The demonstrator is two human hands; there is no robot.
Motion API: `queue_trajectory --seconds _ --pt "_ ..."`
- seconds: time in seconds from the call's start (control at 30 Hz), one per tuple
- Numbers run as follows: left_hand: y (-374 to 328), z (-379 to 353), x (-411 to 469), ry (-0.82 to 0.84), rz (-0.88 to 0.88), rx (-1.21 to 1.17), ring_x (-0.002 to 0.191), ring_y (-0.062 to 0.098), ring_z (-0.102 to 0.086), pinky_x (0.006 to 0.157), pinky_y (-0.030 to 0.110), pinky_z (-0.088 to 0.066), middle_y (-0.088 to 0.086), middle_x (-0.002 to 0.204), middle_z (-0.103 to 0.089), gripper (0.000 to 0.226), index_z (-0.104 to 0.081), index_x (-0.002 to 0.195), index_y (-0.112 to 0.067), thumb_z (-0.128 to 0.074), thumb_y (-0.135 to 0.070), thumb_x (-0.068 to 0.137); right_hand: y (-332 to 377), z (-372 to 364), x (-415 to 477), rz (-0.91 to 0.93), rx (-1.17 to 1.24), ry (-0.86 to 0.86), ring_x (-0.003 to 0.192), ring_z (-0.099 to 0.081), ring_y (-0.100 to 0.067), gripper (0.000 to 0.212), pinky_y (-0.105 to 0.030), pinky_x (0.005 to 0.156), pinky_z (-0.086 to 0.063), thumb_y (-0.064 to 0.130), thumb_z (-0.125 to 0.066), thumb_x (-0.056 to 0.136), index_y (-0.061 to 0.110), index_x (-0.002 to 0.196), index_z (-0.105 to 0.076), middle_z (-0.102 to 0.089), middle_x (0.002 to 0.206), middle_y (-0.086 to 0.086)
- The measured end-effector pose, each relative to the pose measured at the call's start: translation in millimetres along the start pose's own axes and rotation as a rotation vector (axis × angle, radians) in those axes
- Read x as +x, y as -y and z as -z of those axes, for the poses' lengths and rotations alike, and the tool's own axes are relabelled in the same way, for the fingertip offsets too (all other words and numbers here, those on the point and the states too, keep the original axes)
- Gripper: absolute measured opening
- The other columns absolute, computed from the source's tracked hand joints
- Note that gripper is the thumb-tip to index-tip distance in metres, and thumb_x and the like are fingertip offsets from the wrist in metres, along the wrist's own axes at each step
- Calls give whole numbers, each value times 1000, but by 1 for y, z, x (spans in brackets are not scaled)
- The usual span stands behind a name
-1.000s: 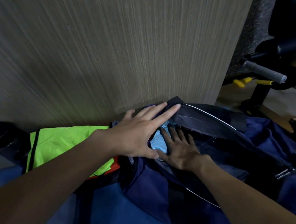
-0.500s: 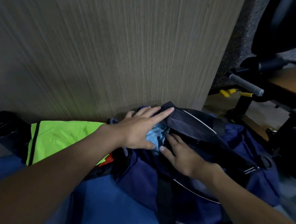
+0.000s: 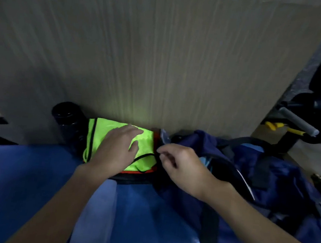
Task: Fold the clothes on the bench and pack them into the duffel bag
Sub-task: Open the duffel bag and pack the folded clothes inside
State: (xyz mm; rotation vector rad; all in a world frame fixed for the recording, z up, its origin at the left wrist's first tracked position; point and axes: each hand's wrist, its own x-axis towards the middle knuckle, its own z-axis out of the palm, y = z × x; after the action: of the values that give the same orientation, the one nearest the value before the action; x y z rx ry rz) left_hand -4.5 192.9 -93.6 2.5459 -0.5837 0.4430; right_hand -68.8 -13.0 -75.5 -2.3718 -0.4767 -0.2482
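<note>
My left hand (image 3: 118, 146) lies flat, fingers straight, on the folded green top (image 3: 99, 133) on the bench (image 3: 23, 176). My right hand (image 3: 182, 168) curls at the top's right edge; whether it pinches anything I cannot tell. The duffel bag (image 3: 279, 178) lies just right of it, nearer that hand.

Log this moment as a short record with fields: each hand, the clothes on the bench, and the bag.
left hand: flat on folded neon yellow-green garment with black trim
right hand: fingers curled at that garment's right edge; grip unclear
underneath: orange fabric edge
bag: navy fabric duffel bag, open, light blue cloth inside
left of clothes: black cylindrical bottle
</note>
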Motion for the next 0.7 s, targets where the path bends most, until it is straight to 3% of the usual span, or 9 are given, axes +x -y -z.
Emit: queue_trajectory --seconds 0.07,0.2,0.3,0.43,0.57,0.7 --pt "27 4 -12 -51 31 100 131 29 -54 112 50 -36 8 127 -67 43 -70 120 -11 -46 -27 89 13 -24 17 -41 70 47 85 -63 -17 21 -32 84 -51 13 -56 94 10 112 -67 -69 96 -6" --pt "59 2 -31 9 104 260 146 23 -35 119 53 -23 2 146 -53 63 -62 133 -23 -27 -53 90 13 -64 53 -188 -61 70 122 -51 -28 41 -28 101 -34 23 -52 97 6 135 -50 -53 133 -15" --pt "68 -9 -40 103 155 322 153 20 -15 119 58 -13 -3 160 -33 70 -51 142 -35 -22 -68 88 3 -82 78 -317 -85 26 122 -49 -34 43 -32 99 -33 26 -52 98 1 132 -45 -52 131 -22" --pt "71 -17 -42 151 187 317 154 16 3 121 56 -4 -7 166 -14 76 -40 149 -39 -15 -73 85 -10 -102 101 -463 -56 -14 111 -57 -37 41 -34 87 -40 25 -54 97 2 128 -42 -60 119 -23" --pt "75 -15 -45 140 209 308 153 14 9 120 56 0 -10 167 -8 76 -34 150 -42 -13 -73 84 -12 -114 115 -514 -19 -78 109 -56 -38 47 -35 86 -43 23 -53 96 4 135 -33 -58 116 -23" --pt "76 -17 -48 142 222 284 153 13 12 120 57 1 -11 167 -6 74 -33 150 -42 -16 -72 85 -15 -114 129 -543 5 -148 120 -49 -35 58 -33 96 -38 20 -61 93 2 139 -32 -50 130 -23"
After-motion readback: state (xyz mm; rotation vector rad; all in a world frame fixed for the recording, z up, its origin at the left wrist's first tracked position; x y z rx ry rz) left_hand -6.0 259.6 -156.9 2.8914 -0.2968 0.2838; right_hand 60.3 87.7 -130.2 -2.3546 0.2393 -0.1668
